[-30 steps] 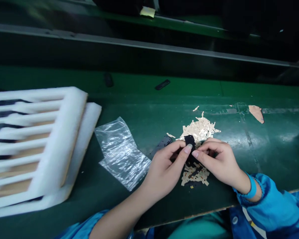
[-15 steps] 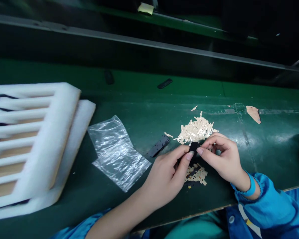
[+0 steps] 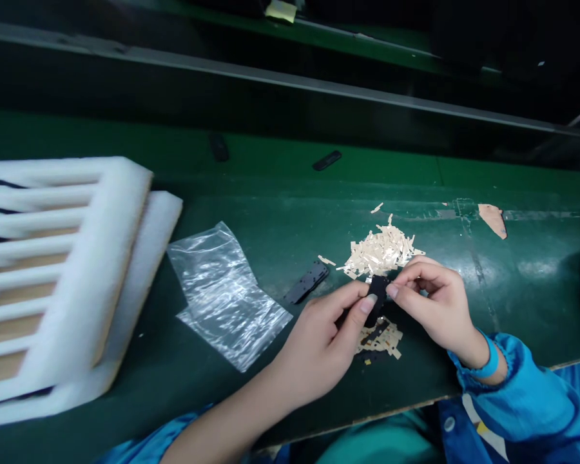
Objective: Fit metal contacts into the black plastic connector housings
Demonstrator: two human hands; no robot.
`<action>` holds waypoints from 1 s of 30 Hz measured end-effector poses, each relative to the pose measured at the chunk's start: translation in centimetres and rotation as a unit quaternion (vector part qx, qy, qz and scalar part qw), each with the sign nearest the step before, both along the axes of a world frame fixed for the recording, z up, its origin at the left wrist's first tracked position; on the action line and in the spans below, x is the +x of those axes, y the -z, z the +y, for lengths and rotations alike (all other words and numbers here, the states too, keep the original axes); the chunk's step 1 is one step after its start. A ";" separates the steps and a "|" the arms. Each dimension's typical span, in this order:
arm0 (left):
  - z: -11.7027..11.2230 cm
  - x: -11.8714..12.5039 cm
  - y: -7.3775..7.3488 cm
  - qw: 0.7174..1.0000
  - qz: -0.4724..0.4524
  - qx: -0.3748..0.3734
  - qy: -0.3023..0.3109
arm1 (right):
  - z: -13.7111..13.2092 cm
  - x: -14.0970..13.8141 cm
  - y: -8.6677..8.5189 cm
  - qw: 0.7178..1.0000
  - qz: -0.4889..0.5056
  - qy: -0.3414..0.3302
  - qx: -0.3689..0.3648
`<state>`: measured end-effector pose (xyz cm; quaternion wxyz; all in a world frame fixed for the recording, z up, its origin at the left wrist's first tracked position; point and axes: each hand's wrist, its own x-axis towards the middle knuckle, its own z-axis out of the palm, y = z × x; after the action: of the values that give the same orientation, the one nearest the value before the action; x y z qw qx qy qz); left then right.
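Observation:
My left hand and my right hand meet over the green bench, fingers closed in a pinch on a small black flat part held between them. Just beyond the hands lies a heap of pale peeled strips. Under the hands sits a smaller cluster of strips with dark pieces. Another black flat part with holes lies on the bench to the left of my left hand.
A crumpled clear plastic bag lies left of the hands. White foam trays with slots are stacked at the far left. A black piece rests on the far green ledge. A torn tan scrap is stuck to the bench at right.
The two hands have stayed together on the black part, shifting slightly right and away from me. The view has drifted a little, so the foam trays sit further left.

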<state>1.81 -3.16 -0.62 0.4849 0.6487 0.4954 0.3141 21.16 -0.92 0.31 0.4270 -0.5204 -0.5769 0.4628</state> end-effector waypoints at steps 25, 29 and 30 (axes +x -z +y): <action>1.1 -0.4 -0.4 0.933 -0.231 -0.268 0.061 | 1.2 1.9 -0.2 0.993 -0.029 -0.113 -0.004; 1.1 -0.6 -0.4 0.934 -0.225 -0.271 0.061 | 1.3 2.2 -0.9 0.994 0.005 -0.107 0.015; 1.1 -0.7 -0.4 0.936 -0.220 -0.267 0.065 | 1.2 2.1 -1.0 0.994 0.018 -0.108 0.023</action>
<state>1.14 -2.05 -0.20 0.7564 0.4411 0.3986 0.2729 23.31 0.24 1.35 0.3961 -0.4367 -0.6326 0.5023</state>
